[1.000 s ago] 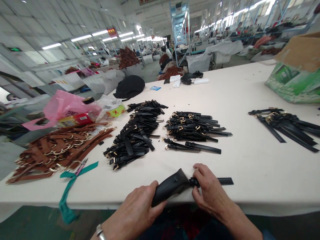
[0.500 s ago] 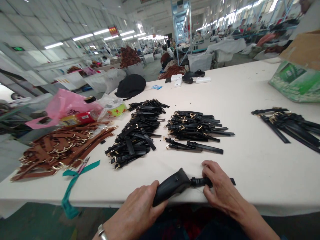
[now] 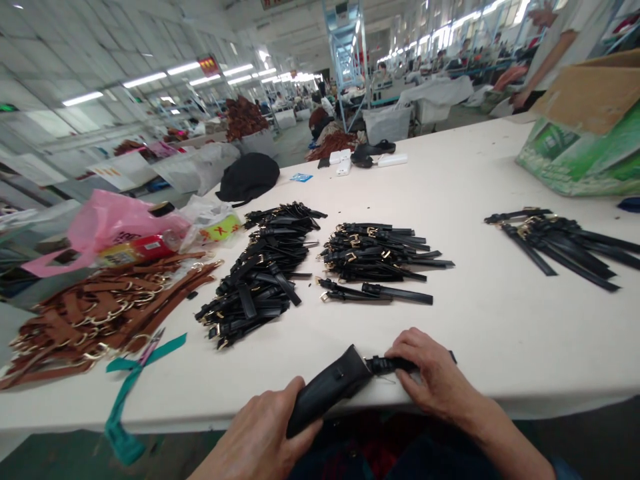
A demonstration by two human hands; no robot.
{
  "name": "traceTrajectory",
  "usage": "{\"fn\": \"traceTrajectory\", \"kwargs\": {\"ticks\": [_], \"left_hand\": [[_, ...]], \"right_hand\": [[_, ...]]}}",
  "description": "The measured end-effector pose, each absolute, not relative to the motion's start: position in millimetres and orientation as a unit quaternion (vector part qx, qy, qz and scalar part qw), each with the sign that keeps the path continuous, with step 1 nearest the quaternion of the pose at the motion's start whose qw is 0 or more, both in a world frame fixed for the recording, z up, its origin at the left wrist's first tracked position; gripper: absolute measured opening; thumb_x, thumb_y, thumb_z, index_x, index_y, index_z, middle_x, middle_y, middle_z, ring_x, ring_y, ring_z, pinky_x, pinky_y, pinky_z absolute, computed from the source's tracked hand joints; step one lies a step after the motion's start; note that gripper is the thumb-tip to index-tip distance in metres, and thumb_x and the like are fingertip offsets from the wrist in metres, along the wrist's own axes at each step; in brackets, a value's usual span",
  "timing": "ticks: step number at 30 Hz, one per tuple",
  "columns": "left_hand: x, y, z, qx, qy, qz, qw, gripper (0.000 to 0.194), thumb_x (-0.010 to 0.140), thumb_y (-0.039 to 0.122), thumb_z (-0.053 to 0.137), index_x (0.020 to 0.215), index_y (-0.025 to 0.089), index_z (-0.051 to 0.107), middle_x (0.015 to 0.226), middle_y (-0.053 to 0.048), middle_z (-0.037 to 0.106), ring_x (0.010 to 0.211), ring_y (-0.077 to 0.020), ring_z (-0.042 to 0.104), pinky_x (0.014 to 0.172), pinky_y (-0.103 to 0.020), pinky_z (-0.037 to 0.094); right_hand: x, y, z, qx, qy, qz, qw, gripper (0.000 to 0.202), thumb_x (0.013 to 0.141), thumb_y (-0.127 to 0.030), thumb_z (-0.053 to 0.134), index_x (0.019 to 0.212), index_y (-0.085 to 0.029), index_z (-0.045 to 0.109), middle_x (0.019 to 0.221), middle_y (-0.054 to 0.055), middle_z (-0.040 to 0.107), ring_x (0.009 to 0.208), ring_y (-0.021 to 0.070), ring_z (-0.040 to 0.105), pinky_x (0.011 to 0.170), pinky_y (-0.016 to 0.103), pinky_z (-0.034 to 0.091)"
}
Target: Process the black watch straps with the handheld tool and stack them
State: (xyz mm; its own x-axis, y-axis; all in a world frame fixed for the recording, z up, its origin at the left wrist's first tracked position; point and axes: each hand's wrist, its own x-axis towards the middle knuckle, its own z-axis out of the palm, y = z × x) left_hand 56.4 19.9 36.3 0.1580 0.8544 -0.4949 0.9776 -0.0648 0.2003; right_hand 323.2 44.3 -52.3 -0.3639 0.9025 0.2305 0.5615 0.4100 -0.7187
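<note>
My left hand [image 3: 270, 423] is wrapped round a black handheld tool [image 3: 330, 387] with a wide, blunt front end and a small button on top. I cannot make out its exact kind. My right hand [image 3: 425, 367] is closed on a black strap [image 3: 383, 364] lying along the table's front edge. One end of the strap meets the tool's front; its other end pokes out past my fingers. A thin thread shows beneath the strap. Behind my hands lie two black buckle straps [image 3: 397, 293] and a neat stack of buckle straps [image 3: 375, 250].
A heap of black straps [image 3: 260, 267] and brown straps with rings [image 3: 100, 303] lie left, near scissors with a teal ribbon [image 3: 125, 393]. More black straps [image 3: 565, 240] and a green carton [image 3: 575, 153] stand right. A black cap [image 3: 250, 177] sits behind. A person [image 3: 555, 60] stands beyond.
The view has turned slightly to the right, so the table's things sit further left. My hands keep their grips, and the tool's front still meets the strap's end.
</note>
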Motion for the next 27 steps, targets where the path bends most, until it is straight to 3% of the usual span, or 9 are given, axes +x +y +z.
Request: {"fn": "traceTrajectory", "kwargs": {"ticks": [6,11,19,24,27], "left_hand": [[69.6,14.1,38.3,0.731,0.614,-0.178,0.238,0.039,0.082,0.045,0.041,0.115,0.025,0.047,0.104,-0.007,0.064,0.097,-0.0268,0.057,0.082,-0.036,0.040],[74.6,15.6,36.1,0.744,0.607,-0.153,0.232,0.029,0.084,0.043,0.038,0.104,0.026,0.050,0.094,-0.004,0.066,0.085,-0.0244,0.061,0.070,-0.032,0.041],[66.3,16.7,45.2,0.726,0.617,-0.183,0.242,0.038,0.081,0.047,0.043,0.112,0.026,0.049,0.098,-0.006,0.065,0.092,-0.0249,0.059,0.077,-0.033,0.039],[74.6,23.2,43.6,0.741,0.609,-0.162,0.231,0.029,0.083,0.044,0.041,0.102,0.025,0.051,0.090,-0.004,0.066,0.083,-0.0235,0.061,0.067,-0.030,0.039],[70.2,25.1,42.5,0.733,0.625,-0.156,0.216,0.033,0.083,0.046,0.040,0.106,0.024,0.050,0.090,-0.005,0.066,0.085,-0.0239,0.060,0.069,-0.031,0.039]], "right_hand": [[326.6,46.2,-62.2,-0.472,-0.777,0.265,0.321,0.034,0.072,-0.009,0.053,0.102,-0.023,0.060,0.085,0.004,0.060,0.082,0.0188,0.052,0.073,0.033,0.043],[325.0,46.2,-66.4,-0.459,-0.791,0.236,0.327,0.035,0.075,-0.012,0.053,0.109,-0.021,0.057,0.086,0.006,0.062,0.082,0.0200,0.053,0.074,0.035,0.044],[321.4,46.3,-63.4,-0.479,-0.775,0.242,0.332,0.024,0.076,-0.013,0.053,0.097,-0.022,0.061,0.082,0.004,0.064,0.079,0.0194,0.053,0.071,0.033,0.043],[320.4,47.0,-62.5,-0.491,-0.760,0.254,0.342,0.020,0.075,-0.013,0.054,0.092,-0.022,0.062,0.079,0.003,0.064,0.078,0.0188,0.053,0.069,0.032,0.043],[319.9,46.1,-60.3,-0.496,-0.753,0.260,0.345,0.018,0.075,-0.013,0.053,0.088,-0.021,0.062,0.077,0.003,0.063,0.076,0.0188,0.053,0.069,0.032,0.042]]}}
